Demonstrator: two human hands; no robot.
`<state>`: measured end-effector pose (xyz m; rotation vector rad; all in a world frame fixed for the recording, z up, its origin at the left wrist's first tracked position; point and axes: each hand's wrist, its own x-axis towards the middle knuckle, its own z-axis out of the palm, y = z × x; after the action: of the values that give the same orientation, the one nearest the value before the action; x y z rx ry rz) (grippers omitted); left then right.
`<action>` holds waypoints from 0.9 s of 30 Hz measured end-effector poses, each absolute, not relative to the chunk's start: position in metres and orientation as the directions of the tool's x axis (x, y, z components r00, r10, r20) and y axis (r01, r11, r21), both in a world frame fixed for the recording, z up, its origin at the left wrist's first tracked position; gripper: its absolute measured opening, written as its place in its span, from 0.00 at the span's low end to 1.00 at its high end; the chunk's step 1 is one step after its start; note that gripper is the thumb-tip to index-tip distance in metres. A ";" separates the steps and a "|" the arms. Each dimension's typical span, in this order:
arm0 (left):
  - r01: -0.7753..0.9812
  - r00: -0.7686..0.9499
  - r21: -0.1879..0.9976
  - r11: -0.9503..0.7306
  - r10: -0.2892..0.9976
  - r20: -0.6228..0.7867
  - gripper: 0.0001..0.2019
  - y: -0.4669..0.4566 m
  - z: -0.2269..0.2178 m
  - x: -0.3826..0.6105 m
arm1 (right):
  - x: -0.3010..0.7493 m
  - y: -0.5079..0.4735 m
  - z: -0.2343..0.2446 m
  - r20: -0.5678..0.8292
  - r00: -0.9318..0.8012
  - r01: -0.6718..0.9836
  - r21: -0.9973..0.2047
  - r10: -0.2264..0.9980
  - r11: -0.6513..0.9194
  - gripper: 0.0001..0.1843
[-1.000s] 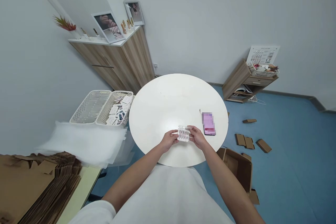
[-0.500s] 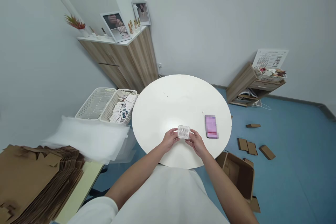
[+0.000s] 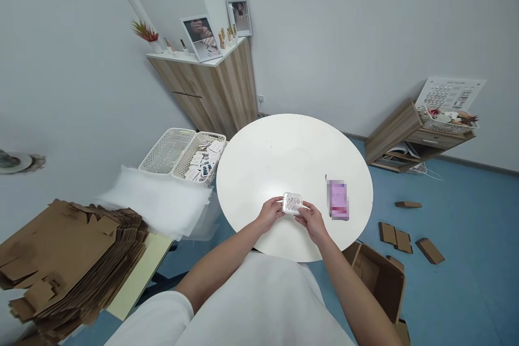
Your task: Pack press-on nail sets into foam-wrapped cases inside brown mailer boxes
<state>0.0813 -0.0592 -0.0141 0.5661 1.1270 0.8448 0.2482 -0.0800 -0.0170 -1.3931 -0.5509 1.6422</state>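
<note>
A small clear plastic case with rows of what look like press-on nails is held between my hands above the near part of the round white table. My left hand grips its left edge, fingers and thumb closed on it. On the opposite edge, my right hand pinches the case, a finger reaching over its lower right corner. To the right lies a phone with a blurred purple screen, apart from both hands.
Left of the table stand a white basket of small packets and a basket of clear plastic pieces. Translucent sheets and flattened cardboard are stacked nearer. An open carton and small brown boxes sit on the floor at right.
The view has turned a little left, so the room appears shifted right. The case is now slightly tilted, with my right fingers further over its corner; both hands still hold it.
</note>
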 end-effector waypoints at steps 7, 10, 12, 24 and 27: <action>-0.095 0.126 0.836 0.540 0.840 -0.528 0.20 -0.060 -0.014 0.076 | 0.248 -0.077 -0.017 -0.539 0.033 -0.330 -0.801 0.842 -0.500 0.24; -0.080 0.132 0.840 0.536 0.841 -0.524 0.22 -0.061 -0.016 0.076 | 0.248 -0.077 -0.018 -0.537 0.043 -0.333 -0.803 0.843 -0.494 0.24; -0.095 0.128 0.841 0.533 0.844 -0.521 0.22 -0.060 -0.017 0.077 | 0.248 -0.078 -0.019 -0.536 0.048 -0.327 -0.805 0.843 -0.494 0.23; -0.130 0.145 0.843 0.522 0.851 -0.505 0.22 -0.058 -0.020 0.077 | 0.247 -0.074 -0.017 -0.541 0.051 -0.322 -0.805 0.840 -0.499 0.23; -0.135 0.167 0.844 0.520 0.851 -0.498 0.21 -0.058 -0.021 0.075 | 0.246 -0.074 -0.017 -0.533 0.060 -0.304 -0.815 0.844 -0.493 0.23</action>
<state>0.0754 -0.0577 -0.0212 0.7469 1.2010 0.8039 0.2461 -0.0745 -0.0171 -1.4260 -0.5813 1.5963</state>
